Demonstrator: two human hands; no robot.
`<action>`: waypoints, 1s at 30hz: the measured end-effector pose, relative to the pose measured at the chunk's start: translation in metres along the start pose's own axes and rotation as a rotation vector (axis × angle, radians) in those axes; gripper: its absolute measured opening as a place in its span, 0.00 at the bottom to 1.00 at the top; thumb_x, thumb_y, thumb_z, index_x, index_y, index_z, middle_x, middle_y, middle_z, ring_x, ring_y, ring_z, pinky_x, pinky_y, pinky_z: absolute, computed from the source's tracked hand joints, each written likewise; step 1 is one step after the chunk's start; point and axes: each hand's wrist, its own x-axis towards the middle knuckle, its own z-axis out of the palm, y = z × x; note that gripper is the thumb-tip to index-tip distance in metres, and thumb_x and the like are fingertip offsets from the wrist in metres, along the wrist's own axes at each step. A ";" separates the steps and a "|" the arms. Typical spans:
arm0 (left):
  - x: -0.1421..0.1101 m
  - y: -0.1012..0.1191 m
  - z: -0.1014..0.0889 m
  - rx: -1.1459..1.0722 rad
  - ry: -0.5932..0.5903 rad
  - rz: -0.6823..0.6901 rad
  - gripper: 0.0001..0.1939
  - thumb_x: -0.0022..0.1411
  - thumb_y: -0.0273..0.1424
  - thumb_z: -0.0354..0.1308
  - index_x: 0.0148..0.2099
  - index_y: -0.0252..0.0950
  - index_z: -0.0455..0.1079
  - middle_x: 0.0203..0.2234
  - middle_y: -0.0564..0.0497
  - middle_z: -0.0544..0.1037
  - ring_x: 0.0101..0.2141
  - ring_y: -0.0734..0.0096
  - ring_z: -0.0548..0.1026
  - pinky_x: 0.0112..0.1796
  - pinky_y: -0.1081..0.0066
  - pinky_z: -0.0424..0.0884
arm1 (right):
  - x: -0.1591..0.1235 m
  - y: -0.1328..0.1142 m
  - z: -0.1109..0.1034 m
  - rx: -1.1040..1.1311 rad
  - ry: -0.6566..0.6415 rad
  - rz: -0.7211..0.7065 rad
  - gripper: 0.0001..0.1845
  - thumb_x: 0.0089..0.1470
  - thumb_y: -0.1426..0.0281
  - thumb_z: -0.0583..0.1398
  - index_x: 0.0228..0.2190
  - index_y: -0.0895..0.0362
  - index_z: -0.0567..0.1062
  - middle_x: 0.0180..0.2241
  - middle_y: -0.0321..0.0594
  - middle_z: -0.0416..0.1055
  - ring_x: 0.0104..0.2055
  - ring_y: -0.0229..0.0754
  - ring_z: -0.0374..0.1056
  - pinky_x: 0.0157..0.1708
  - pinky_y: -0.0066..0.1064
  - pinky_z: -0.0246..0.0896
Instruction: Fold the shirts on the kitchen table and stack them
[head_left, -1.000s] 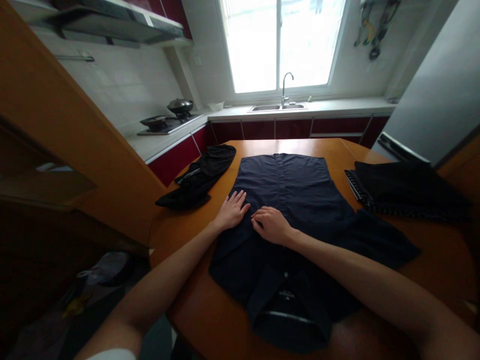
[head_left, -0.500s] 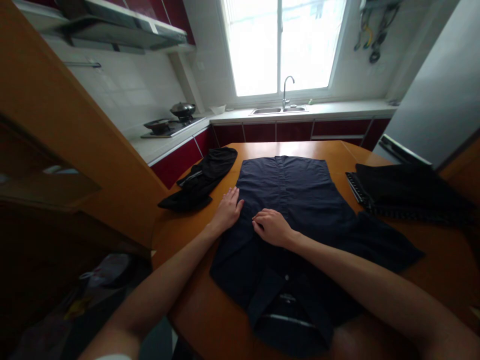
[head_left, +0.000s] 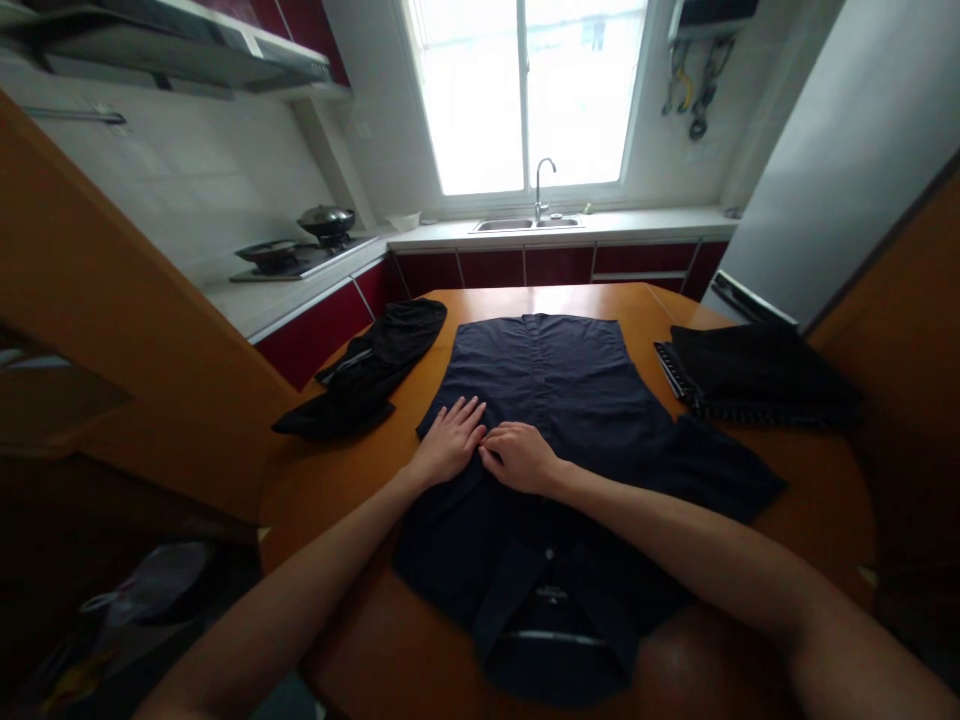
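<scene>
A dark navy shirt (head_left: 577, 380) lies spread out on the wooden table (head_left: 352, 590), its collar toward me and its hem toward the window. One short sleeve stretches out to the right; on the left no sleeve shows spread out. My left hand (head_left: 451, 440) rests flat on the shirt's left part, fingers stretched out. Right beside it, my right hand (head_left: 519, 457) is closed on the cloth, thumb and fingers together near the left thumb. Whether a fold of the shirt is pinched there is hard to see, as the fingers cover the spot.
A crumpled black garment (head_left: 375, 365) lies at the table's left edge. Folded dark cloth (head_left: 757, 370) sits on the right side. Beyond the table are a counter with a sink (head_left: 506, 226), a stove with pans (head_left: 326, 222) and a fridge (head_left: 817, 150).
My left hand slid left along the shirt's edge, then came back in beside my right hand. My right hand stayed nearly in place on the cloth. The view turned slightly right.
</scene>
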 end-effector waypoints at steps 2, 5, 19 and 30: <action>0.000 0.001 0.000 0.016 0.003 0.011 0.30 0.75 0.40 0.34 0.73 0.36 0.51 0.71 0.46 0.50 0.71 0.56 0.45 0.65 0.49 0.48 | 0.002 -0.001 -0.006 0.011 -0.042 0.018 0.13 0.63 0.69 0.56 0.33 0.58 0.81 0.37 0.44 0.80 0.41 0.42 0.74 0.47 0.31 0.62; 0.000 0.001 -0.001 0.028 0.009 0.012 0.29 0.75 0.39 0.34 0.73 0.36 0.52 0.71 0.46 0.51 0.70 0.55 0.47 0.65 0.49 0.49 | 0.006 -0.002 -0.021 0.092 -0.156 0.034 0.12 0.61 0.68 0.58 0.32 0.55 0.82 0.38 0.42 0.81 0.41 0.42 0.75 0.42 0.28 0.63; 0.002 0.013 0.003 -0.067 0.200 0.117 0.30 0.74 0.40 0.37 0.72 0.33 0.54 0.69 0.43 0.56 0.69 0.56 0.51 0.66 0.49 0.49 | -0.171 0.085 -0.154 0.124 0.381 0.838 0.15 0.58 0.65 0.59 0.40 0.58 0.82 0.40 0.47 0.81 0.41 0.48 0.77 0.43 0.35 0.68; 0.005 0.017 0.011 -0.064 0.096 0.132 0.31 0.74 0.45 0.39 0.73 0.38 0.51 0.70 0.46 0.53 0.70 0.55 0.49 0.65 0.47 0.49 | -0.273 0.130 -0.138 -0.172 0.285 1.235 0.20 0.50 0.62 0.66 0.42 0.60 0.80 0.41 0.52 0.80 0.44 0.53 0.77 0.43 0.37 0.68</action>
